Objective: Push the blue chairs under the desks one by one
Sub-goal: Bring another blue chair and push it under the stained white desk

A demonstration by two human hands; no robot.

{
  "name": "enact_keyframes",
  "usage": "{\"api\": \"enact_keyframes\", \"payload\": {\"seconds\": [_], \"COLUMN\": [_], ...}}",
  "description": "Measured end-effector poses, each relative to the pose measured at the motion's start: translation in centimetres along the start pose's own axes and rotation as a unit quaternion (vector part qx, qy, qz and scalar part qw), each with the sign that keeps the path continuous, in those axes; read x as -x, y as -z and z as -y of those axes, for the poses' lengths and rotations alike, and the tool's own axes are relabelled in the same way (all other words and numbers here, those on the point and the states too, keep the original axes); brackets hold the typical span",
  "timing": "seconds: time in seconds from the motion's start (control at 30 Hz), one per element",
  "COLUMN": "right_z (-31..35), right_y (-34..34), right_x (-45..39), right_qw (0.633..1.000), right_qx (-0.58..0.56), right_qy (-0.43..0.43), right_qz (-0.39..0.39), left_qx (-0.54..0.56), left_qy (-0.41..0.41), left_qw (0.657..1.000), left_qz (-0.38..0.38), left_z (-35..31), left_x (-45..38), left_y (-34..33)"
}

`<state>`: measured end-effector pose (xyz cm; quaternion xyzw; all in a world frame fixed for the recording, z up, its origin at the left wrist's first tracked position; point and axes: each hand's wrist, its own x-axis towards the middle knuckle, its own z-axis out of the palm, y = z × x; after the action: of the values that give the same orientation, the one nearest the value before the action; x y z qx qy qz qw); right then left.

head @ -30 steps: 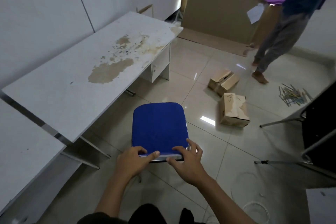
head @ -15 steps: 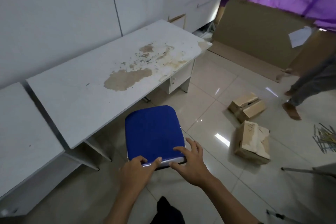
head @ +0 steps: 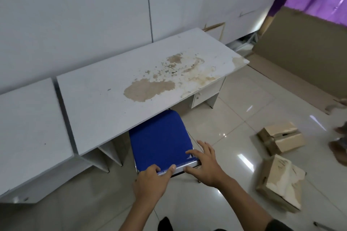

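A blue chair (head: 159, 139) with a padded seat and a chrome frame stands on the tiled floor, its far edge tucked under the front edge of a white desk (head: 105, 99) with a large brown stain. My left hand (head: 152, 180) grips the seat's near edge, thumb on top. To its right, my right hand (head: 204, 165) rests on the same near edge, fingers spread over the seat's corner. The chair's legs are mostly hidden below the seat.
A second white desk (head: 28, 127) adjoins on the left. Two torn cardboard boxes (head: 281, 139) (head: 277, 184) lie on the floor to the right. Another person's feet (head: 339, 148) show at the right edge. Flat cardboard sheets (head: 300, 58) lean by the purple curtain.
The blue chair has slid forward, and its far edge is now under the stained desk. Both hands stayed on its near edge. My view has swung left toward the desks.
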<state>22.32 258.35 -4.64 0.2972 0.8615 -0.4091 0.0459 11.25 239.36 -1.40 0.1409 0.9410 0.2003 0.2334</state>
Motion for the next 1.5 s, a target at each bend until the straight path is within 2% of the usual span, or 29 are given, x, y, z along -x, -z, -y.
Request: {"api": "enact_keyframes", "payload": {"seconds": [0.4,0.63,0.77,0.87,1.0,1.5], "right_z": [-2.4,-3.5,-3.6,-3.7,-4.0,-0.7], "right_y": [5.0,7.8,7.5,6.7,5.9,6.0], "right_x": [-6.7,-9.3,-8.5,-8.1,-8.9,-15.2], "right_qw": [0.992,0.983,0.992,0.998,0.997,0.996], "right_qx": [0.037,0.036,0.044,0.004,-0.040,-0.061], "right_qy": [0.089,0.113,0.054,0.003,0.012,0.008], "right_qz": [0.085,0.141,0.109,0.070,0.061,0.070], "left_qx": [0.039,0.041,0.044,0.036,0.109,0.116], "left_qy": [0.111,0.143,0.157,0.207,0.218,0.197], "left_qw": [0.992,0.984,0.979,0.974,0.966,0.967], "left_qz": [-0.054,-0.095,-0.119,-0.084,-0.081,-0.109], "left_z": [-4.9,-7.1,-7.1,-8.5,-9.3,-8.8], "left_x": [-2.1,-3.1,-2.7,-1.8,-2.1,-8.2], "left_y": [-2.7,-5.1,-5.8,-6.4,-5.8,-3.7]}}
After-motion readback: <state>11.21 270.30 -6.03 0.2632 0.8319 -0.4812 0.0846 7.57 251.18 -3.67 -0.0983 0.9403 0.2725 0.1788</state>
